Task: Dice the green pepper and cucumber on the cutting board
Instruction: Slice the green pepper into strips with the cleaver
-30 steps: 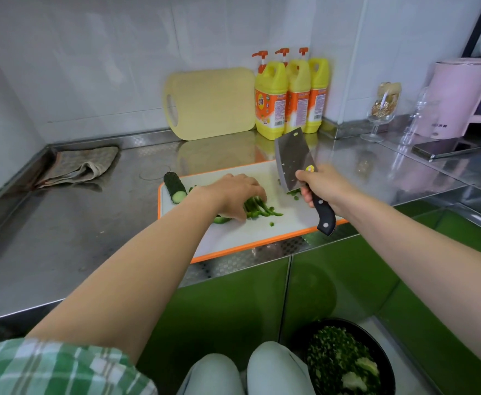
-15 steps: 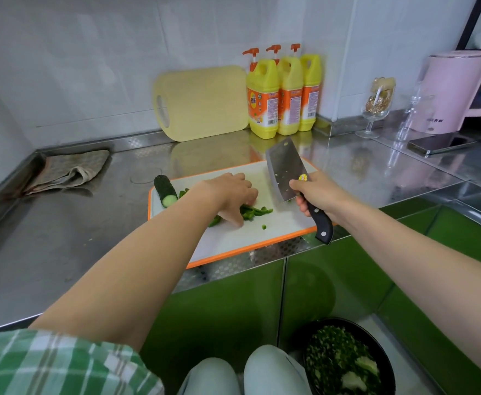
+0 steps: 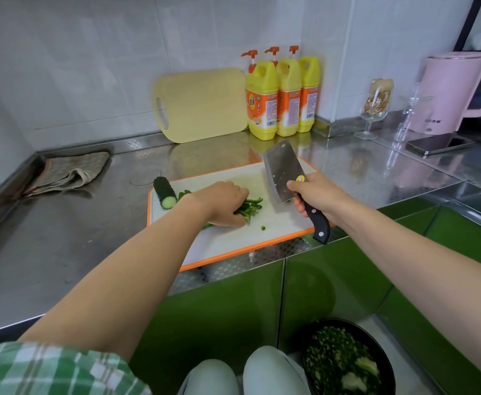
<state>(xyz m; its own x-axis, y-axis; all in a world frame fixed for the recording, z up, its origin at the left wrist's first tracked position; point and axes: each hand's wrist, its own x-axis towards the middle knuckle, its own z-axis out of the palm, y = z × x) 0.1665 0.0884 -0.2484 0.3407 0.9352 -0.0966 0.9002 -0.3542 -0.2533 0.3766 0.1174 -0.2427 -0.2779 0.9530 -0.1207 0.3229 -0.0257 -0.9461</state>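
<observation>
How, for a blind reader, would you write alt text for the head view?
The left hand holds green pepper strips on a cutting board; right hand grips a cleaver raised beside them. A cucumber piece lies at the board's left.

Green plaid sleeve [image 3: 48,369] (pale trousers [image 3: 210,377])
</observation>
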